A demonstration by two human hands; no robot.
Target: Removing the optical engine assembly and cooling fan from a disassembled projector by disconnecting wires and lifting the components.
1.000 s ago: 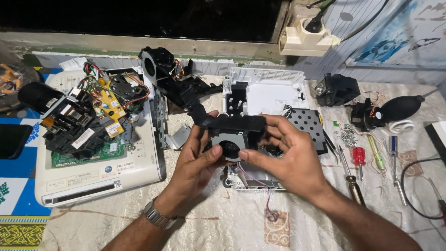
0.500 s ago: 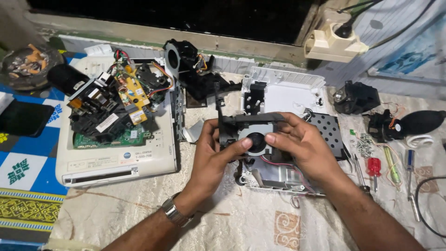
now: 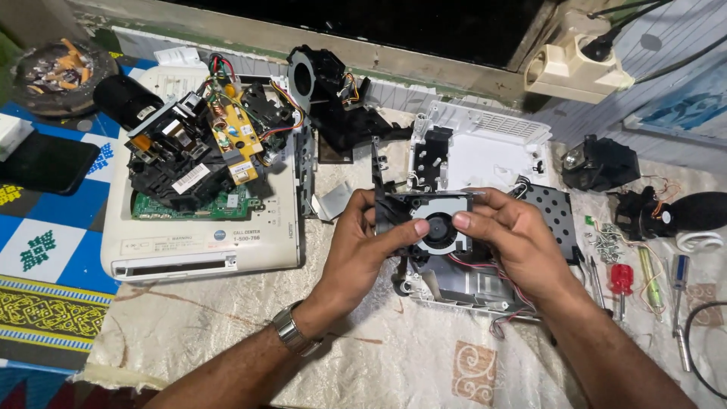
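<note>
The opened white device (image 3: 201, 227) with its exposed circuit boards sits well to the left; the smaller white housing (image 3: 485, 144) lies just behind the hands. Left hand (image 3: 363, 242) and right hand (image 3: 507, 238) both clasp the black blower fan (image 3: 435, 223) above the chassis; steady edge grips, thumbs off the rotor, would serve best

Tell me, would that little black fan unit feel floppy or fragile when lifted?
The fan unit is probably stiff and light: a plastic frame that both hands pinch by its edges. Its thin trailing wires look floppy and could snag.
</note>
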